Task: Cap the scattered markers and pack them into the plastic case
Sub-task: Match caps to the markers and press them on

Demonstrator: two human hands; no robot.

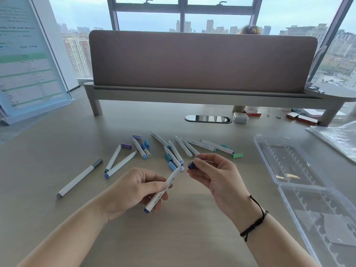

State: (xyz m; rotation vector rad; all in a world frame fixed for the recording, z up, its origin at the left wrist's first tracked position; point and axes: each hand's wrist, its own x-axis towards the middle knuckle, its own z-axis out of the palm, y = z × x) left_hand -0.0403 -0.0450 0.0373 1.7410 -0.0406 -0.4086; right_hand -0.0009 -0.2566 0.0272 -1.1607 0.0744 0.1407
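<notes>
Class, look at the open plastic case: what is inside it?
The case holds no markers, only ridged slots; through its clear floor the table shows.

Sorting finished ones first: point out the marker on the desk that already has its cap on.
The grey marker, lying alone at far left, wears a grey cap.

Only legible txt: "marker" printed in dark letters along the white barrel of the marker [160,191] held in the left hand [133,191]. Similar small print on barrels of other markers [200,145] lying on the tabletop [57,151], too small to read. Poster board [28,60] far left carries rows of txt + green bands, all blurred, unreadable.
</notes>
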